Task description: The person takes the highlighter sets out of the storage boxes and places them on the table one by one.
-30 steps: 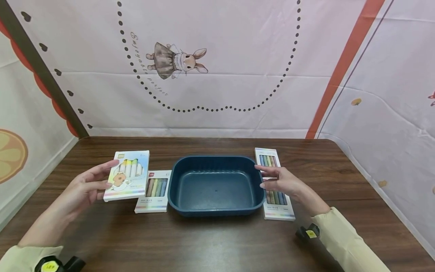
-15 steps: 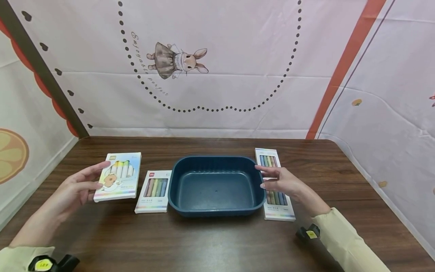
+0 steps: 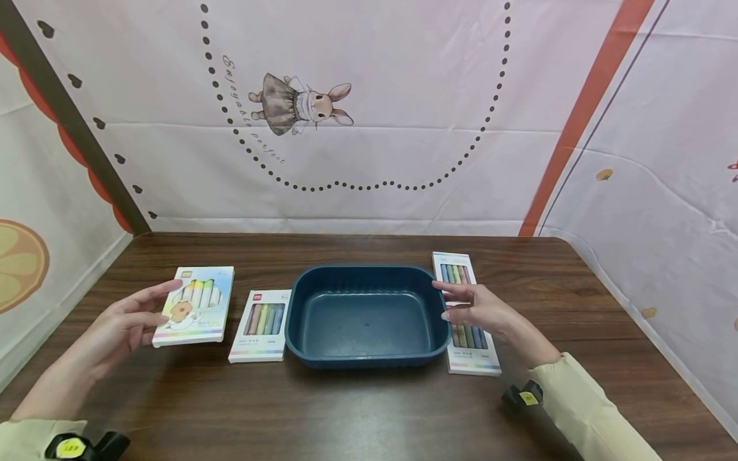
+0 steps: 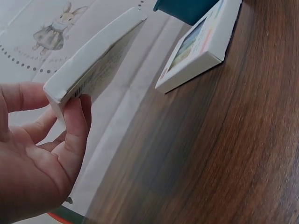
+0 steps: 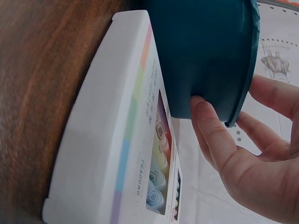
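My left hand (image 3: 129,320) pinches a white-and-blue box of markers (image 3: 196,307), printed with a cartoon animal, by its left side. In the left wrist view this box (image 4: 98,56) is tilted and raised off the table, thumb and fingers at one end. A dark blue plastic basin (image 3: 367,360) stands mid-table. My right hand (image 3: 478,314) grips its right rim, and the right wrist view shows fingertips on both the rim and the outer wall (image 5: 205,51). Left of the basin lies another marker box (image 3: 259,349), with a window showing pastel barrels.
Two more marker boxes lie right of the basin, the nearer one (image 3: 474,363) partly under my right hand's outline, the farther one (image 3: 453,259) behind it. All rest on a dark wooden table (image 3: 357,410). A printed white curtain (image 3: 403,96) hangs behind the table.
My left hand has carried its marker box leftward and slightly nearer me, away from the box beside the basin, which now shows whole. The right hand and basin have stayed put.
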`<state>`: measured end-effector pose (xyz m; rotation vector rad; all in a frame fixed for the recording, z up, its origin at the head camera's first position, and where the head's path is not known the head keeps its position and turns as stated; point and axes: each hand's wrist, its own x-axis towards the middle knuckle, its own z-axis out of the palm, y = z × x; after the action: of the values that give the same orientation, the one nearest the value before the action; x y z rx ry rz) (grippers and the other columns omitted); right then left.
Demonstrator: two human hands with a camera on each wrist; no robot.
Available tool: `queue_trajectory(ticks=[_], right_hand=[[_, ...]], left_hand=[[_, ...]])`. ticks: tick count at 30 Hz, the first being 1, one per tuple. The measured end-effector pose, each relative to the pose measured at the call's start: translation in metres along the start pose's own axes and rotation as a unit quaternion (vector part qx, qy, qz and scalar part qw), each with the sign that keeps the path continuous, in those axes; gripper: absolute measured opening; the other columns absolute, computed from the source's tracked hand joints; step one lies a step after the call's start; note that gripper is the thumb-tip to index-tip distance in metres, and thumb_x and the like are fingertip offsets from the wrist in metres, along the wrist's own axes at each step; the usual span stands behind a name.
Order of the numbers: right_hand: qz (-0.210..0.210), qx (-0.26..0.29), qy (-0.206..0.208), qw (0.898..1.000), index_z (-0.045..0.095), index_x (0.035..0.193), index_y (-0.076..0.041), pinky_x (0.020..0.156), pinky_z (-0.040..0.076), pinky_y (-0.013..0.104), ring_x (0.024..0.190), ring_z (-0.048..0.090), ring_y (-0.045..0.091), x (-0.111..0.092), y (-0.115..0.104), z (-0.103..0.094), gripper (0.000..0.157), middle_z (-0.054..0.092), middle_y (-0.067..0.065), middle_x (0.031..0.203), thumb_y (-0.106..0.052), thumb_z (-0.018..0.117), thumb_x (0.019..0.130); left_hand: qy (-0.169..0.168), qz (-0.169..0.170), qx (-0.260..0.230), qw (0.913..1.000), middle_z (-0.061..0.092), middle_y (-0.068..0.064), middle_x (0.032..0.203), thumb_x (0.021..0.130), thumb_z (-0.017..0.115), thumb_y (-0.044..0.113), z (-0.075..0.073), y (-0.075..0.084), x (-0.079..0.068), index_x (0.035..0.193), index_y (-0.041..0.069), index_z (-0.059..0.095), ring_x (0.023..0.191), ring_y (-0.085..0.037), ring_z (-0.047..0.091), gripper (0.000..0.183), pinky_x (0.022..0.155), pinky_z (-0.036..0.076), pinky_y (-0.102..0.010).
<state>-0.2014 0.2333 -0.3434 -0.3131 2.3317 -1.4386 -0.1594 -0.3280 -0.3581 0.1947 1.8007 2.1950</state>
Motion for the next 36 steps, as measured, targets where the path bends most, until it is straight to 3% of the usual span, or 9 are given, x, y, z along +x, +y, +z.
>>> queue_trajectory(ticks=[6,16,23,30,36], right_hand=[[0.012,-0.003,0.008,1.000,0.039,0.139,-0.013,0.093,0.037,0.056,0.124,0.038,0.041,0.0005,0.0019,0.0001,0.064,0.038,0.022,0.138,-0.017,0.067,0.081],[0.013,-0.005,0.007,1.000,0.039,0.139,-0.013,0.094,0.037,0.057,0.125,0.036,0.040,0.0006,0.0025,-0.0008,0.064,0.038,0.022,0.138,-0.016,0.067,0.081],[0.012,0.000,0.004,1.000,0.039,0.139,-0.013,0.092,0.039,0.056,0.121,0.041,0.040,0.0014,0.0034,-0.0011,0.063,0.039,0.022,0.137,-0.017,0.066,0.082],[0.011,0.005,0.001,1.000,0.040,0.138,-0.012,0.092,0.039,0.055,0.120,0.043,0.040,0.0020,0.0041,-0.0014,0.062,0.039,0.023,0.137,-0.015,0.066,0.082],[0.007,0.001,0.002,1.000,0.039,0.138,-0.011,0.092,0.039,0.055,0.119,0.044,0.040,0.0014,0.0038,-0.0013,0.063,0.040,0.023,0.136,-0.016,0.066,0.082]], left_hand=[[-0.011,-0.006,-0.005,0.9999,0.060,0.009,0.107,0.089,0.038,-0.013,-0.0039,-0.0017,-0.0003,0.117,0.029,0.059,0.090,-0.012,0.063,0.055,0.069,0.053,-0.030],[0.013,-0.032,0.065,0.9973,0.056,0.018,0.107,0.089,0.043,-0.009,-0.0091,-0.0038,0.0004,0.115,0.034,0.058,0.089,-0.007,0.060,0.053,0.068,0.053,-0.029],[0.047,-0.071,0.130,0.9878,0.047,0.025,0.108,0.088,0.048,-0.003,-0.0092,-0.0046,0.0024,0.114,0.039,0.055,0.089,-0.003,0.057,0.049,0.069,0.051,-0.028],[0.067,-0.105,0.203,0.9713,0.022,-0.003,0.139,0.091,0.048,0.005,-0.0096,-0.0084,0.0058,0.125,0.039,0.047,0.091,0.001,0.052,0.048,0.073,0.050,-0.028],[0.068,-0.114,0.221,0.9663,0.030,0.004,0.130,0.088,0.050,0.004,-0.0104,-0.0102,0.0075,0.124,0.039,0.046,0.089,-0.001,0.052,0.051,0.071,0.050,-0.029]])
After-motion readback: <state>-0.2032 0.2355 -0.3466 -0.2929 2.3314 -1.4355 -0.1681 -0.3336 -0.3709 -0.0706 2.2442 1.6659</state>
